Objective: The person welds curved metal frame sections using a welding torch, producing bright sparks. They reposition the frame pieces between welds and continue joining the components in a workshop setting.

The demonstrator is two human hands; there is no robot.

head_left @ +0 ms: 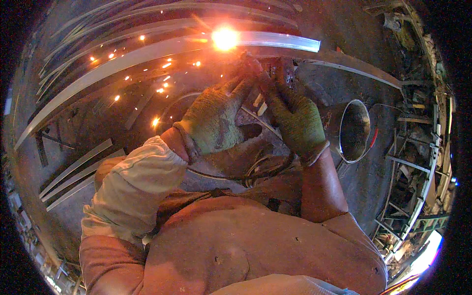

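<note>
A blinding arc of light [225, 38] burns on a long metal bar [290, 42] ahead of me. My left hand [214, 118], in a greenish knit glove, reaches up toward it with fingers stretched and the dark thumb standing apart. Beside it, my right hand [299, 118] wears a matching glove. Its fingers close around something slim and reddish [252, 64] that points at the arc; glare hides its kind. The fingertips of both hands come near each other just below the bar. Whether the left fingers touch the slim thing is hidden.
Sparks [164, 86] scatter to the left. Long metal strips [98, 34] lie at the far left, and shorter flat bars [78, 167] lie nearer. A round metal container [354, 131] stands to the right of my right hand. A dark cable [221, 177] curves below my hands. A metal rack [413, 169] lines the right.
</note>
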